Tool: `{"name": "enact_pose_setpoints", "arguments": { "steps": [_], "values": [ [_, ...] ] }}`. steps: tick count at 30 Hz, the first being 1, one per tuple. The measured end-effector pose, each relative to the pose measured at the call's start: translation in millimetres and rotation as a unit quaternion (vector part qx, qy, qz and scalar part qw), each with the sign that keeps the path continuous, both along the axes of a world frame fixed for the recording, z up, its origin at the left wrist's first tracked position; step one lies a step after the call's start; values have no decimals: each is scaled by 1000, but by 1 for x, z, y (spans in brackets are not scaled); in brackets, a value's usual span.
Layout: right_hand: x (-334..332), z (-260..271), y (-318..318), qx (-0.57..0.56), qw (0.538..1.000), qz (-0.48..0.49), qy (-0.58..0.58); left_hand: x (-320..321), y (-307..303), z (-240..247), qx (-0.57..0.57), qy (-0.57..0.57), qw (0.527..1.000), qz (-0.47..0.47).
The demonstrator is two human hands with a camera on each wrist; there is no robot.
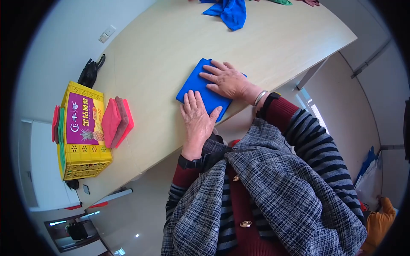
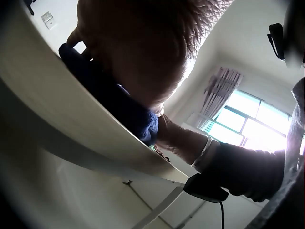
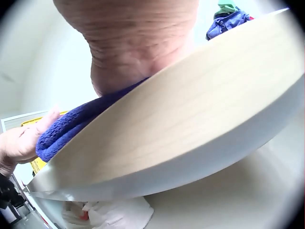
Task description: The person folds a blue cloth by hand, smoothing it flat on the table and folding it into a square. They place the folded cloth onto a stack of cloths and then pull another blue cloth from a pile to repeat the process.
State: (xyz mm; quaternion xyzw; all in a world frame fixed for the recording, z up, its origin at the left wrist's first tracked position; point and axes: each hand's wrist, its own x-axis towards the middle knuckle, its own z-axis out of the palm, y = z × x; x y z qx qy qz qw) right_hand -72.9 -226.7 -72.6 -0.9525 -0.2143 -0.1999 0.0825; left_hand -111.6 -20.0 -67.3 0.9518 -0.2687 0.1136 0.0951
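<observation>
A folded blue cloth [image 1: 198,83] lies flat near the table's front edge in the head view. My left hand [image 1: 197,119] rests on its lower left part, fingers straight, thumb apart. On its upper right part lies my right hand [image 1: 230,81], palm down with the fingers spread. In the left wrist view the cloth [image 2: 138,121] shows dark under my left hand [image 2: 138,52]. The right wrist view shows the cloth's thick folded edge [image 3: 71,126] beneath my right hand [image 3: 138,43], with my left hand [image 3: 21,143] at its far end.
Folded pink and brown cloths [image 1: 115,121] lean against a yellow crate [image 1: 87,160] on the left. A black object [image 1: 88,73] is behind the crate. Loose blue cloth [image 1: 232,15] lies at the table's far side, near green cloth [image 1: 282,2]. At the lower right is a person in orange [image 1: 378,226].
</observation>
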Motion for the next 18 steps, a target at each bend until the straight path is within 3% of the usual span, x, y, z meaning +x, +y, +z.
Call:
{"name": "enact_pose_setpoints", "arguments": {
  "steps": [4, 7, 10, 11, 13, 18],
  "values": [
    [-2, -1, -21, 37, 996, -85, 9, 10, 9, 13, 14, -2, 1000, -8],
    [-32, 18, -32, 144, 964, -223, 30, 24, 20, 22, 5, -16, 1000, -9],
    [-78, 37, -25, 207, 948, -241, 34, 33, 31, 18, -89, 49, 995, -8],
    [-87, 31, -20, 207, 948, -241, 29, 31, 33, 15, -89, 44, 995, -10],
    [-80, 19, -18, 340, 914, -193, 111, 24, 35, 16, -69, -21, 997, -16],
    [-29, 9, -11, 318, 941, -105, 39, -14, 39, 27, -71, 6, 996, 51]
  ]
}}
